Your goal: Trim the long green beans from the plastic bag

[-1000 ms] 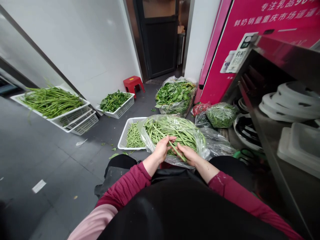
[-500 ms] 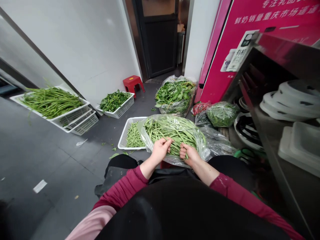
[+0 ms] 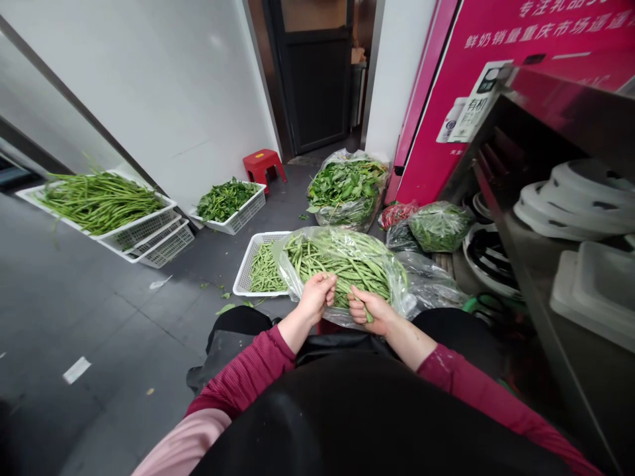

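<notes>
An open clear plastic bag (image 3: pixel 404 291) full of long green beans (image 3: pixel 357 254) lies in front of my knees. Over its near edge, my right hand (image 3: pixel 368 308) is closed around green beans, with a bean end poking out below the fingers. My left hand (image 3: pixel 317 295) is closed in a pinch just to the left of it; what its fingertips hold is too small to make out. Beside the bag on the left, a white basket (image 3: pixel 243 271) holds short pieces of green bean (image 3: pixel 266 270).
Stacked white baskets (image 3: pixel 166 246) with long green stalks stand at left. Behind are a basket of leaves (image 3: pixel 228 199), a red stool (image 3: pixel 262 162) and a bag of leafy greens (image 3: pixel 350 185). A metal shelf (image 3: pixel 540 311) with white containers borders the right.
My right hand has moved slightly left, toward my left hand, and turned so a bean end shows below it. My left hand has shifted slightly, its fingers more curled.
</notes>
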`<state>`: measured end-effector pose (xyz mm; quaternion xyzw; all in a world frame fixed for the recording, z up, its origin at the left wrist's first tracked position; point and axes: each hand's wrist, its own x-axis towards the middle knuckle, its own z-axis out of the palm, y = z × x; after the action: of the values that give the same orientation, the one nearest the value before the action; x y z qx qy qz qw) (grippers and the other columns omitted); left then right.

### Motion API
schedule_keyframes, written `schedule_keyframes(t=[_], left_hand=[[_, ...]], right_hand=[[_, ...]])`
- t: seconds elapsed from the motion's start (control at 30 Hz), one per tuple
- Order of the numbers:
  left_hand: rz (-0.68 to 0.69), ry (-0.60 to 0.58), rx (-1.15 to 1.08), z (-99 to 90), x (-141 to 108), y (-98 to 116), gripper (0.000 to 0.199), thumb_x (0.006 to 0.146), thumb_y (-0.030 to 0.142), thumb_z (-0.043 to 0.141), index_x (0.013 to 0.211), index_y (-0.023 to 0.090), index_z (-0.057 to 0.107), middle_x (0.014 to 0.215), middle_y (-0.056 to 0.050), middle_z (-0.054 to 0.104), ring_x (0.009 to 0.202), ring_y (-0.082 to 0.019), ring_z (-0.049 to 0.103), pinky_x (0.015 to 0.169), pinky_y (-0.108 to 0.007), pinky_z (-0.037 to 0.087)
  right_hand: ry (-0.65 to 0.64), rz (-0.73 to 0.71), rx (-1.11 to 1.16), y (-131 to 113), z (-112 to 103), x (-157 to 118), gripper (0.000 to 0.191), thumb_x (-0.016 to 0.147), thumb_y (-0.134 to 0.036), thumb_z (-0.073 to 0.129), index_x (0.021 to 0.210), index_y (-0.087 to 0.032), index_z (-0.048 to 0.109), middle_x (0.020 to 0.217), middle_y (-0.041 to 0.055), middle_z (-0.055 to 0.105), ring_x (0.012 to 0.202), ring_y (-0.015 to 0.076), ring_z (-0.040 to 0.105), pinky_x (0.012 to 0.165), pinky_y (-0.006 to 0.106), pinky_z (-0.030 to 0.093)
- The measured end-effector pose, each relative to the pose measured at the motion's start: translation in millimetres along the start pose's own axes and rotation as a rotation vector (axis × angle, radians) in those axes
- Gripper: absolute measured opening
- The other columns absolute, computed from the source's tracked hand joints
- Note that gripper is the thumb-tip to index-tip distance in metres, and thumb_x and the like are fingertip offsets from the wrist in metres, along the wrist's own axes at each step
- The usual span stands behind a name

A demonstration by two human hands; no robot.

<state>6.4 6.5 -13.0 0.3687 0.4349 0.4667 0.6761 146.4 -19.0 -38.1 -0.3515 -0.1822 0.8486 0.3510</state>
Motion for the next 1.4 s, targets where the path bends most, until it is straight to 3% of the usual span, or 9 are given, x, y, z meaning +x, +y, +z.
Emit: schedule_keyframes(t=[0.13, 0.27, 0.4, 0.5, 0.67, 0.97, 1.1, 1.27, 1.4], left_hand=[[0.132, 0.04, 0.175, 3.3, -11, 3, 0.029, 0.066, 0.041, 0.06, 0.066, 0.015, 0.049, 0.052, 0.004, 0.051, 0.036, -0.004, 0.04, 0.036, -0.018, 0.031], [0.263, -0.095, 0.453, 16.8, -31, 1, 0.025, 0.07, 0.039, 0.056, 0.067, 0.015, 0.053, 0.056, 0.002, 0.055, 0.043, -0.007, 0.047, 0.044, -0.019, 0.037], [0.183, -0.079, 0.524, 16.3, -28, -10, 0.024, 0.072, 0.039, 0.053, 0.066, 0.016, 0.051, 0.052, 0.003, 0.051, 0.04, -0.007, 0.043, 0.043, -0.02, 0.033], [0.26, -0.003, 0.727, 2.4, -16, -22, 0.022, 0.072, 0.037, 0.052, 0.062, 0.017, 0.05, 0.053, 0.002, 0.049, 0.048, -0.01, 0.045, 0.05, -0.021, 0.035], [0.427, -0.055, 1.243, -16.9, -5, -40, 0.019, 0.075, 0.033, 0.05, 0.066, 0.018, 0.054, 0.067, -0.006, 0.055, 0.068, -0.017, 0.052, 0.067, -0.026, 0.036], [0.092, 0.218, 1.478, -43.0, 32, -15, 0.035, 0.066, 0.04, 0.06, 0.091, 0.015, 0.054, 0.102, -0.014, 0.053, 0.094, -0.025, 0.052, 0.079, -0.033, 0.038], [0.042, 0.139, 1.514, -47.7, 37, -6, 0.012, 0.067, 0.023, 0.059, 0.069, 0.011, 0.058, 0.079, -0.016, 0.058, 0.084, -0.028, 0.057, 0.076, -0.039, 0.04], [0.11, 0.1, 1.562, -29.2, -11, -9, 0.015, 0.061, 0.014, 0.059, 0.048, 0.013, 0.052, 0.057, -0.011, 0.058, 0.064, -0.024, 0.059, 0.062, -0.035, 0.045], [0.53, -0.381, 1.782, -19.5, -41, -13, 0.007, 0.064, 0.012, 0.052, 0.064, 0.014, 0.059, 0.071, -0.01, 0.062, 0.066, -0.021, 0.059, 0.052, -0.029, 0.045]], right_hand=[[0.226, -0.076, 0.055, 1, -5, 9, 0.032, 0.08, -0.04, 0.047, 0.061, -0.018, 0.035, 0.043, -0.0098, 0.022, 0.032, 0.0028, 0.016, 0.031, 0.015, 0.014], [0.489, -0.146, 0.104, 0, -18, 17, 0.034, 0.081, -0.044, 0.043, 0.059, -0.02, 0.032, 0.04, -0.0088, 0.025, 0.03, 0.0041, 0.02, 0.03, 0.016, 0.017], [0.289, -0.04, 0.006, 2, -20, 12, 0.028, 0.078, -0.043, 0.049, 0.067, -0.018, 0.042, 0.047, -0.0042, 0.044, 0.039, 0.0076, 0.042, 0.037, 0.019, 0.032], [0.107, 0.088, -0.076, 7, -14, 5, 0.025, 0.076, -0.042, 0.052, 0.074, -0.018, 0.046, 0.05, -0.0042, 0.047, 0.038, 0.0064, 0.041, 0.036, 0.017, 0.03], [0.187, 0.14, -0.142, 19, -8, 5, 0.022, 0.078, -0.036, 0.049, 0.07, -0.017, 0.044, 0.04, -0.0103, 0.03, 0.029, 0.0025, 0.023, 0.031, 0.014, 0.014], [0.313, -0.057, -0.02, 11, -19, 8, 0.025, 0.071, -0.037, 0.06, 0.065, -0.018, 0.044, 0.045, -0.007, 0.04, 0.04, 0.0066, 0.041, 0.042, 0.02, 0.038], [0.333, 0.007, 0.078, 8, -29, 9, 0.026, 0.069, -0.027, 0.063, 0.059, -0.019, 0.04, 0.046, -0.0054, 0.042, 0.041, 0.0072, 0.043, 0.043, 0.021, 0.039], [0.273, 0.018, -0.058, 21, -12, 14, 0.024, 0.067, -0.034, 0.064, 0.064, -0.019, 0.046, 0.039, -0.009, 0.029, 0.03, 0.0048, 0.028, 0.029, 0.018, 0.024], [0.21, -0.008, -0.247, 20, 10, 19, 0.028, 0.057, -0.041, 0.067, 0.071, -0.02, 0.054, 0.038, -0.0049, 0.041, 0.031, 0.0116, 0.042, 0.032, 0.024, 0.034]])
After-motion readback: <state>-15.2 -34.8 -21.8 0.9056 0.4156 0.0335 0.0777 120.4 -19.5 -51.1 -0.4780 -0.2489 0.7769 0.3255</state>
